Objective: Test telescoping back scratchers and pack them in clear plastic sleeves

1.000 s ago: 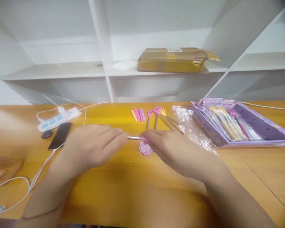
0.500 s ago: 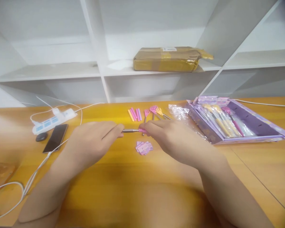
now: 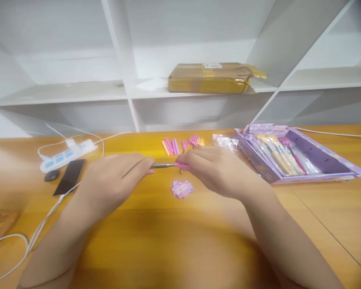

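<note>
Head view: a thin metal rod with a pink end [image 3: 168,165] lies left to right just above the worktop [image 3: 174,237], bridging both hands; the left hand [image 3: 114,182] has its fingers [image 3: 141,165] pinched on the metal end, while the right hand [image 3: 219,170] grips the pink end. Far right, an open purple box [image 3: 315,158] holds several bagged sticks with yellow and pink handles.
</note>
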`<state>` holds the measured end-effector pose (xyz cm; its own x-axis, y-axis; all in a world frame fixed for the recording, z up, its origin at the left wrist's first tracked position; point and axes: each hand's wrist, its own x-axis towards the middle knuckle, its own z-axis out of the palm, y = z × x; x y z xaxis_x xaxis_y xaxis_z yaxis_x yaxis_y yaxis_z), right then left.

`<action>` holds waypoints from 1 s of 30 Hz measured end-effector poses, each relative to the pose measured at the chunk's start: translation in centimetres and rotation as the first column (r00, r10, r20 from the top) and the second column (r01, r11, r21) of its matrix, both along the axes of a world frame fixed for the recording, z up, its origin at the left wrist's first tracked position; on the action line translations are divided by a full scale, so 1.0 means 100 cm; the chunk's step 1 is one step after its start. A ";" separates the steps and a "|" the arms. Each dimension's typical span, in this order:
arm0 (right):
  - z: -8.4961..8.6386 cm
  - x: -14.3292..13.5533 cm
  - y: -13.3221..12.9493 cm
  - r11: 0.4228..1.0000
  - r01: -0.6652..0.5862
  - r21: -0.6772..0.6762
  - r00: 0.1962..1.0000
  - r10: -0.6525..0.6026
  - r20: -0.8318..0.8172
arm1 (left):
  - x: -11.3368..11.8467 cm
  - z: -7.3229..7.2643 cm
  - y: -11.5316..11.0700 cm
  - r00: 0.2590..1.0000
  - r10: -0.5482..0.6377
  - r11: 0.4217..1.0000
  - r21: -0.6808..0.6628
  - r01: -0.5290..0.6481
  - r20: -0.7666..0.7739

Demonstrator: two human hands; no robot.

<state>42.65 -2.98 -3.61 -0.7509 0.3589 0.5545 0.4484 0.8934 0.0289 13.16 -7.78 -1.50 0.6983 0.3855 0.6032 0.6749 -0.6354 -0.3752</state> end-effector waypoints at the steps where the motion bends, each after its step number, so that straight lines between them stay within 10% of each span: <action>1: 0.000 0.000 0.000 1.000 -0.006 0.004 1.000 0.006 -0.009 | -0.001 0.000 0.001 1.000 -0.012 1.000 -0.002 0.012 0.010; 30: -0.005 -0.020 -0.004 0.983 0.133 0.123 0.991 -0.132 -0.018 | 0.006 -0.011 0.012 0.996 -0.061 0.996 -0.069 0.065 0.064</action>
<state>40.68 -3.42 -4.13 -0.6955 0.3827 0.6082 0.5633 0.8158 0.1308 13.71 -6.58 -2.60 0.6846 0.3850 0.6189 0.6532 -0.7008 -0.2866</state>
